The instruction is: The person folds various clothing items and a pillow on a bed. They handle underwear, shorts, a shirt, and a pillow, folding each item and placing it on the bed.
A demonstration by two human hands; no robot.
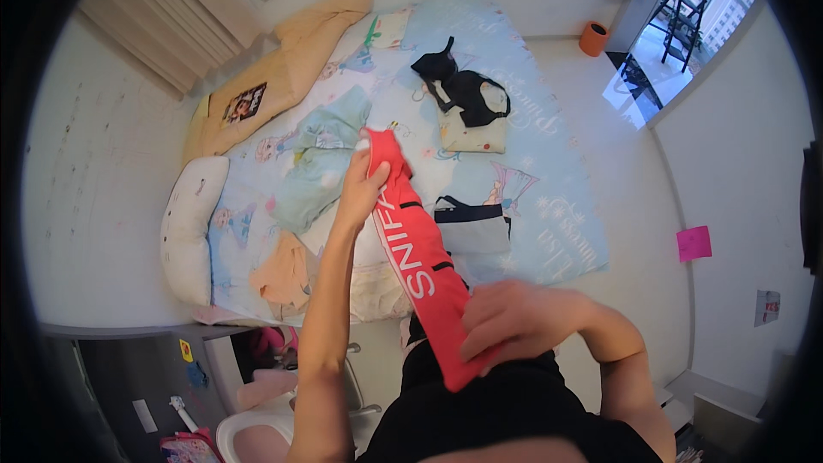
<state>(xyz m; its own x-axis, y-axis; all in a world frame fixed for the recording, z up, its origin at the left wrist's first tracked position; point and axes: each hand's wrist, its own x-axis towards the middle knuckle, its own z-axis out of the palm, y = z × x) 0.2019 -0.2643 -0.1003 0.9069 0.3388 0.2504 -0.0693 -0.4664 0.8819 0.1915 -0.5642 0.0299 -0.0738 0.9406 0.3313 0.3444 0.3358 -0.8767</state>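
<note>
A red garment (421,251) with large white lettering and short black marks is stretched into a long narrow strip in front of my body. My left hand (364,190) grips its far end, with the thumb on top. At the near end my right hand (514,321), blurred, has its fingers curled on the cloth close to my waist. Beneath and beyond the strip, a pale green garment (325,154) lies spread on the bed. Just right of the red cloth is a folded grey and black garment (474,225). A peach-coloured cloth (281,270) rests left of my left forearm.
The bed has a light blue printed sheet (559,206). On it are a black bra (472,96) over a folded cream cloth (472,136), a white pillow (193,231) and a tan cover (257,103). A chair (257,434) stands lower left; an orange bin (593,40) sits by the doorway.
</note>
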